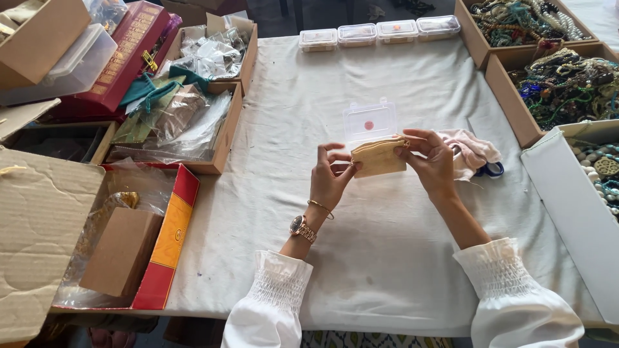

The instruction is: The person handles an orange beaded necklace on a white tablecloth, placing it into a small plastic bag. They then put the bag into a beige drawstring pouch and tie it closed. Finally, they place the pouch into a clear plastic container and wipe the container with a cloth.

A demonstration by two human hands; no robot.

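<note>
A small tan fabric pouch [378, 158] is held up over the white tablecloth [387, 258] between both hands. My left hand [330, 177] pinches its left edge, a watch and thin bangle on that wrist. My right hand [431, 161] grips the pouch's top right corner near the opening. Just behind the pouch lies a small clear plastic box [369, 120] with a red dot inside. A pale pink cloth [474, 151] lies to the right of my right hand, with a blue ring-shaped thing beside it.
Several small clear lidded boxes [379, 33] line the far table edge. Cardboard boxes of beaded necklaces [561, 84] stand at right, a white box [580, 212] nearer. At left are boxes of plastic bags [187, 122], a red box [169, 245] and cardboard.
</note>
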